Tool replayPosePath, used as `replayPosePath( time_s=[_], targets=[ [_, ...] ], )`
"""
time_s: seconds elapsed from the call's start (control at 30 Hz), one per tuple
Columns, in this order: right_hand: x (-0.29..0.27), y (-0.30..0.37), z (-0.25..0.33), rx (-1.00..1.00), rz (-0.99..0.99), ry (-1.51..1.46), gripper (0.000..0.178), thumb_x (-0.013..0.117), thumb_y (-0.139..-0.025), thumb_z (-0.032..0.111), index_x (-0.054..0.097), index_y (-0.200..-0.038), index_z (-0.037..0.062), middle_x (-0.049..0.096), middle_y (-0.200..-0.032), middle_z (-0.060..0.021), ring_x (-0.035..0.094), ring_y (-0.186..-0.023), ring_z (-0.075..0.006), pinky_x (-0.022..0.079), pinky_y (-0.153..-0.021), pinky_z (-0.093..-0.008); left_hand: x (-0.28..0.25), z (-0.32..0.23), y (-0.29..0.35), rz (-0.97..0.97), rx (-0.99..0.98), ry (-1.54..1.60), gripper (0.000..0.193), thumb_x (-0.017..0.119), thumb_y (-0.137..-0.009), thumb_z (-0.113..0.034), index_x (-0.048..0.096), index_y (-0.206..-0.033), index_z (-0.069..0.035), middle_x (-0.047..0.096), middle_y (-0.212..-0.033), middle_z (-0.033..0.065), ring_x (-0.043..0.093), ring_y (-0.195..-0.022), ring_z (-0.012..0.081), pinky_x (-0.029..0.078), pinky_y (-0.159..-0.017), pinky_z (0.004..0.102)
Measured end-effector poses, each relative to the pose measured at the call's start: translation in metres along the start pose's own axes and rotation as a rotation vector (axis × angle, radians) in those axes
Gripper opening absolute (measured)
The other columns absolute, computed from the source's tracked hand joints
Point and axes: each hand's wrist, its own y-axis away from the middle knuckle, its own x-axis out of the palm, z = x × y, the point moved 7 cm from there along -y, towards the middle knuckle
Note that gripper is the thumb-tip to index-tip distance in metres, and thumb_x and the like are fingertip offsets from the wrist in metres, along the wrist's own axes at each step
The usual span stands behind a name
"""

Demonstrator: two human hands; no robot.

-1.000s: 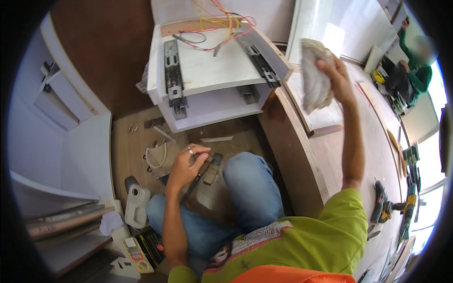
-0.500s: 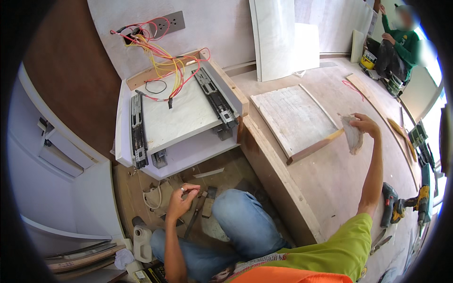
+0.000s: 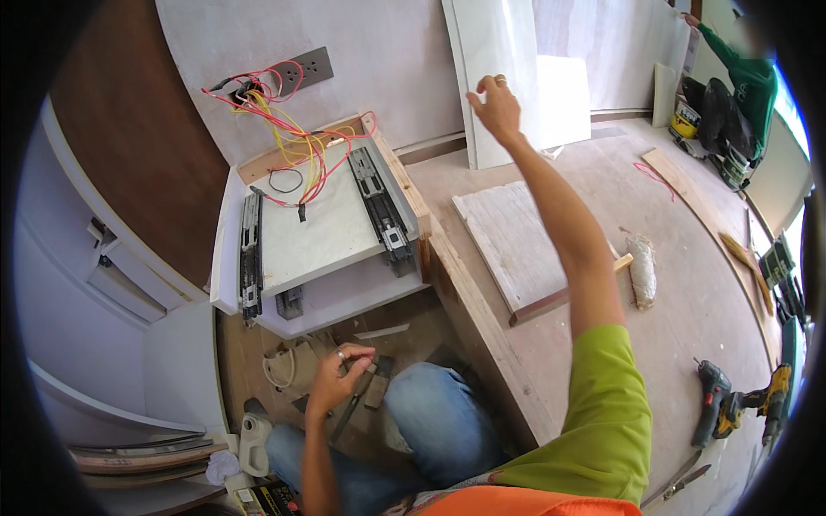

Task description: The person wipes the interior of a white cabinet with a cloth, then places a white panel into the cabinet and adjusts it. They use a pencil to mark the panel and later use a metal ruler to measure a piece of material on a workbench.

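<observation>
head view: the right hand (image 3: pixel 495 107) is raised, fingers loosely spread, touching the white panel (image 3: pixel 499 69), which leans upright against the wall with its long axis vertical. the left hand (image 3: pixel 337 378) curls by the knee over a dark tool (image 3: pixel 348 414); grip unclear. open floor to the right.

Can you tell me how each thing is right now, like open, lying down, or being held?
right hand: raised, touching the leaning white panel
left hand: curled around a small tool
rag bundle: lying alone
drills: lying on the floor
wires: hanging loose
</observation>
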Motion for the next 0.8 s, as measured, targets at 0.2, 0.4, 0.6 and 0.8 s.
replayPosePath(
  time_s=[0.2,0.4,0.6,0.8],
  targets=[
    [0.036,-0.009,0.005,0.170,-0.043,0.194,0.048,0.082,-0.080,0.038,0.060,-0.107,0.0047,0.059,-0.116,-0.0157,0.060,-0.109,-0.0345,0.048,-0.088,-0.0495,-0.007,0.031,0.044,-0.083,-0.142,0.120,0.020,0.067,-0.100,-0.008,0.072,-0.116,0.002,0.074,-0.110,0.0096,0.070,-0.103,0.0168,0.054,-0.091,0.0306],
    [0.053,-0.010,0.009,0.230,0.014,0.214,0.047,0.082,-0.080,0.032,0.060,-0.110,0.0034,0.059,-0.121,-0.0183,0.062,-0.112,-0.0358,0.050,-0.090,-0.0515,-0.016,0.060,0.064,-0.143,-0.234,0.129,0.021,0.068,-0.100,-0.012,0.072,-0.118,0.000,0.076,-0.108,0.0091,0.070,-0.100,0.0151,0.055,-0.089,0.0299],
    [0.062,-0.019,-0.016,0.184,0.071,0.229,0.048,0.080,-0.081,0.033,0.059,-0.111,0.0028,0.061,-0.114,-0.0182,0.067,-0.103,-0.0371,0.055,-0.083,-0.0519,-0.003,0.064,0.049,-0.069,-0.224,0.204,0.022,0.064,-0.102,-0.011,0.070,-0.119,0.001,0.074,-0.114,0.0109,0.070,-0.108,0.0185,0.055,-0.093,0.0323],
    [0.059,-0.015,0.015,0.225,0.071,0.259,0.042,0.078,-0.081,0.026,0.059,-0.111,0.0030,0.060,-0.123,-0.0199,0.065,-0.112,-0.0362,0.054,-0.089,-0.0506,-0.002,0.075,0.050,-0.027,-0.212,0.193,0.023,0.066,-0.101,-0.012,0.071,-0.120,0.000,0.075,-0.112,0.0092,0.068,-0.104,0.0148,0.053,-0.093,0.0298]
  ],
)
